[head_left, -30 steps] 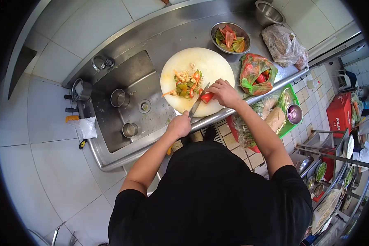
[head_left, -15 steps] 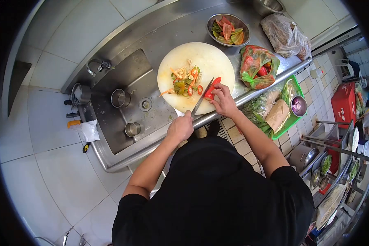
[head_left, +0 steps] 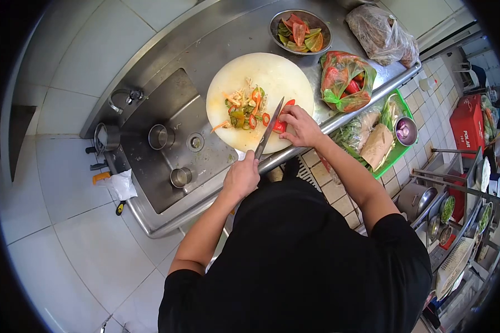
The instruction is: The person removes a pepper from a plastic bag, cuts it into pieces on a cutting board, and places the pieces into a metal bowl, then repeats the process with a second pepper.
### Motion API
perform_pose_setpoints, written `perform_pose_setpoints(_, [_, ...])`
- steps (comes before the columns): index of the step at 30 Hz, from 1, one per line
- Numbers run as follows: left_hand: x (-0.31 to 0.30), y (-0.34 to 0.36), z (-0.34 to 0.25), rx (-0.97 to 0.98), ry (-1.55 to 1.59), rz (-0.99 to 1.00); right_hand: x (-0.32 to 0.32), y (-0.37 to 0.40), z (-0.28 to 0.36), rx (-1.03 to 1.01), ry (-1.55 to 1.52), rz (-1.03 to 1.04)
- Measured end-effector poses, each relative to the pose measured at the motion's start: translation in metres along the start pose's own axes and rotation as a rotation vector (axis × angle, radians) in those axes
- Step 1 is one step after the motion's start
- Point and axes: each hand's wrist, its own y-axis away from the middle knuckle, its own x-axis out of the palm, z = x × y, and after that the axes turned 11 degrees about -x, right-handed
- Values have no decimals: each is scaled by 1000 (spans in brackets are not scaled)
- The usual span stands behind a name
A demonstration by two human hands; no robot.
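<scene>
My left hand [head_left: 241, 177] is closed round the handle of a kitchen knife [head_left: 268, 132], whose blade points away from me across the near part of a round white cutting board [head_left: 286, 72]. To the right of the blade, my right hand [head_left: 301, 126] holds a piece of red pepper [head_left: 281, 126] down on the board, its fingers bent over it and partly hiding it. Left of the knife lies a pile of cut vegetables [head_left: 240, 108] with pale shreds, green bits and red pepper rings. One red ring [head_left: 266, 119] sits close beside the blade.
The board rests on a steel sink counter [head_left: 216, 41], partly over the basin [head_left: 175, 119] with metal cups. Beyond it stand a bowl of pepper pieces [head_left: 300, 32] and a bag of red peppers [head_left: 347, 82]. A green basket [head_left: 408, 108] of vegetables is at right.
The view has shifted slightly. My right hand has come lower over the red pepper, with its fingers more bent. The knife stays beside the pepper in my left hand.
</scene>
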Motion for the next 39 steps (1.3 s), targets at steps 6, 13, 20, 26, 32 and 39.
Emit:
perform_pose_setpoints(6, [1, 8, 7, 33, -2, 10, 2, 0, -4, -25, -28, -16])
perform_pose_setpoints(13, [11, 11, 19, 4, -28, 47, 4, 0, -8, -34, -69, -16])
perform_pose_setpoints(20, [36, -25, -3, 49, 64, -13, 7, 2, -15, -95, -51, -37])
perform_pose_setpoints(26, [37, -45, -16, 74, 65, -57, 8, 5, -14, -61, -67, -42])
perform_pose_setpoints(32, [11, -25, -7, 55, -5, 41, 8, 8, -15, -80, -7, -66])
perform_pose_setpoints(39, [0, -60, -36, 96, -75, 84, 10, 12, -17, -56, -24, -34])
